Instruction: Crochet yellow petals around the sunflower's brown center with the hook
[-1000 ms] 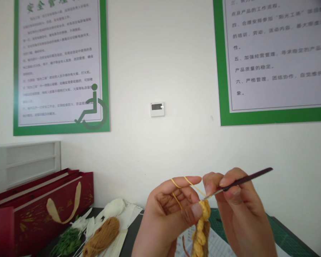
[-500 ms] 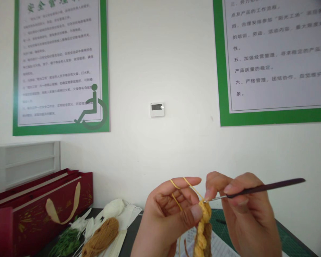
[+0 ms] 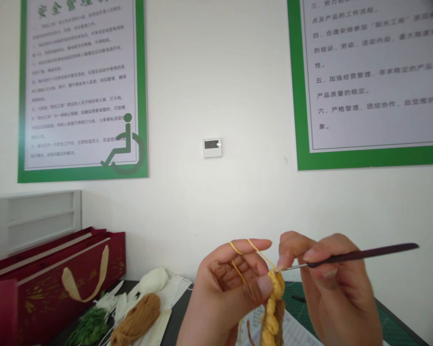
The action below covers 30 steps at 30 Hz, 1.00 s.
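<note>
Between thumb and fingers, my left hand pinches the top of a yellow and brown crochet piece that hangs down with a bumpy edge. Yellow yarn loops over the raised left index finger and runs down to the stitches. My right hand grips a crochet hook with a dark handle, held nearly level. Its thin metal tip meets the top of the crochet piece beside my left thumb. The very end of the hook is too small to make out within the stitches.
Dark red gift bags stand at the left. Beside them lie a brown yarn skein, white yarn and green yarn. Printed paper and a green cutting mat lie beneath my hands. A white wall with posters rises behind.
My right hand has shifted very slightly to the right, and the hook's handle end sits a little lower and farther right. My left hand looks still.
</note>
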Each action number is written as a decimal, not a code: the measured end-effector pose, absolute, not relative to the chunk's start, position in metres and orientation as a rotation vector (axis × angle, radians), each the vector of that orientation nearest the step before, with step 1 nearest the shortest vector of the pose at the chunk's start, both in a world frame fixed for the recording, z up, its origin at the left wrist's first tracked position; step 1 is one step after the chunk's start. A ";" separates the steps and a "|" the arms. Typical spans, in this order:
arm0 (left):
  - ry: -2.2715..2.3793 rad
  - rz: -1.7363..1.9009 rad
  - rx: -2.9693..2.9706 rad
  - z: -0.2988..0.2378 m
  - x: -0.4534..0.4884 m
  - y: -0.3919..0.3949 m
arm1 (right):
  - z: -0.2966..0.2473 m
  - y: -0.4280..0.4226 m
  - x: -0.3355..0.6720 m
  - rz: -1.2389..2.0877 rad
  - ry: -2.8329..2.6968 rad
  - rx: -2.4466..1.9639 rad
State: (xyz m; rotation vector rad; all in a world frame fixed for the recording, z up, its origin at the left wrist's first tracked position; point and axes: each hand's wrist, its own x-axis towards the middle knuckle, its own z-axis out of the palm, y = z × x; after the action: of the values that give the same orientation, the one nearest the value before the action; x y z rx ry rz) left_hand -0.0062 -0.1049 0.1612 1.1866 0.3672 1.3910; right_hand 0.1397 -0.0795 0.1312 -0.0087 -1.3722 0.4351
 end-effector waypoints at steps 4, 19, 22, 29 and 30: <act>0.372 1.402 1.191 0.162 -0.006 -0.106 | 0.131 -0.078 0.140 0.419 -1.371 -0.010; 0.379 1.488 1.195 0.161 -0.003 -0.107 | 0.133 -0.082 0.136 0.277 -1.340 -0.038; 0.375 1.495 1.192 0.161 -0.003 -0.107 | 0.132 -0.082 0.136 0.287 -1.348 -0.029; 0.365 1.489 1.197 0.160 -0.004 -0.108 | 0.127 -0.077 0.141 0.356 -1.381 -0.035; 0.364 1.486 1.202 0.160 -0.004 -0.108 | 0.127 -0.077 0.141 0.370 -1.387 -0.033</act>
State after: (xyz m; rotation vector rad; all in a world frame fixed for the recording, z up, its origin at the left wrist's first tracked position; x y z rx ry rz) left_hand -0.0041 -0.1079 0.1596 1.2018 0.3638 1.4861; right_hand 0.1412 -0.0767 0.1266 -0.0332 -1.3867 0.3697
